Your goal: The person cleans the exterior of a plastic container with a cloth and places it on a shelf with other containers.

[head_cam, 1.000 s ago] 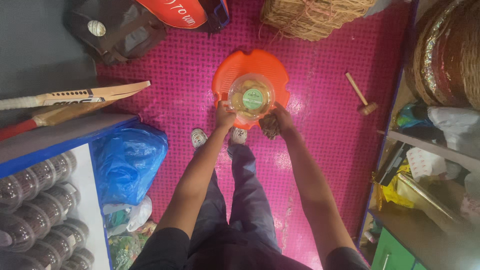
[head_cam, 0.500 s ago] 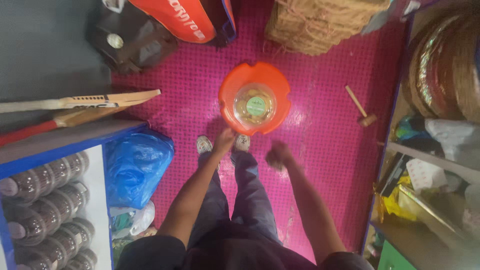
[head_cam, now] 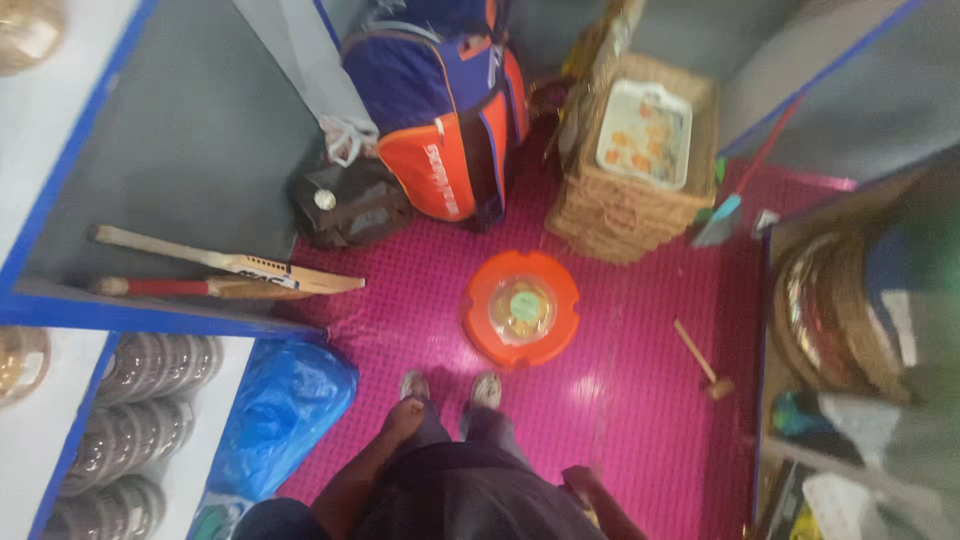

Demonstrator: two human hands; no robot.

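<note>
On the left, two cricket bats (head_cam: 230, 265) lie on the grey floor and a blue plastic bag (head_cam: 285, 410) sits below them, both well apart from the hands. The left hand (head_cam: 405, 418) hangs beside the thigh, just above the shoes. It holds nothing, and its fingers seem loosely curled, but the blur does not let me be sure. In the middle, the clear round jar (head_cam: 522, 310) stands upright on the orange stool (head_cam: 480, 335), on the pink mat (head_cam: 640, 420) in front of the feet, with no hand on it. The right hand (head_cam: 583, 483) is low near the hip; whether its fingers are open or closed I cannot tell. I judge that the jar is set down and released, so taking it again would call for bending down with both hands. One second ago both hands were around the jar. Now they are drawn back to the body, and the view is higher and shows more of the room.
</note>
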